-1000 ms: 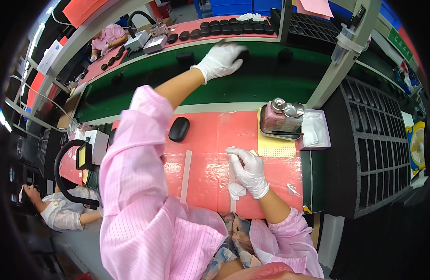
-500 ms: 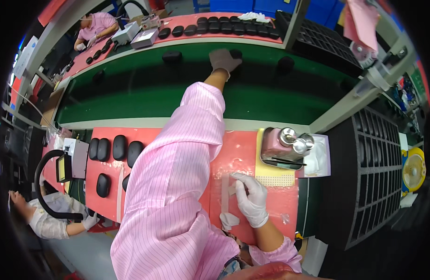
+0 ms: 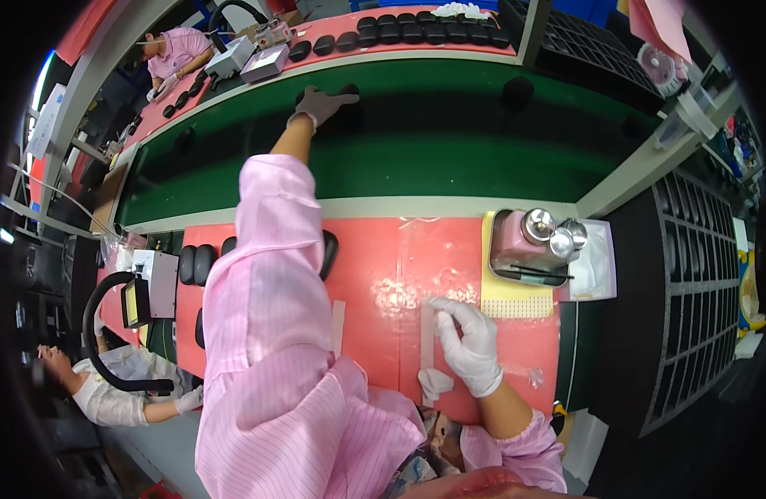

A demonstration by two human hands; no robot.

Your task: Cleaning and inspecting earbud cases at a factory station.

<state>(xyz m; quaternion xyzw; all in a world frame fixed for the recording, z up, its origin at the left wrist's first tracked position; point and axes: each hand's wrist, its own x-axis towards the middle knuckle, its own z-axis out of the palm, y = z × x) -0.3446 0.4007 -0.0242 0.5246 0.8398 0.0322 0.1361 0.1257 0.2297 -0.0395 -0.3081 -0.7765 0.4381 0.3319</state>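
My left hand (image 3: 319, 106), in a pale glove, reaches far over the green belt (image 3: 416, 158). Its fingers are spread, the outstretched one lying against a black rounded case (image 3: 348, 89); part of another dark shape shows at the hand's left side. Low over the red mat (image 3: 370, 266), my white-gloved right hand (image 3: 468, 345) is closed, fingers curled and tips at the upper end of a pale strip (image 3: 427, 337). Whatever may be pinched there is too small to make out. Below the strip lies a crumpled white cloth (image 3: 433, 384).
Black cases (image 3: 198, 264) stand left on the mat, partly behind my sleeve. A metal tray (image 3: 532, 277) holds a pink bottle and silver-topped dispensers, beside a yellow dotted sheet (image 3: 516, 306). At right rises a black slotted rack (image 3: 691, 299). Co-workers sit far left and lower left.
My left hand has moved left along the belt, and a black case shows farther left beside it. The view has shifted slightly; my right hand stays by the strip.
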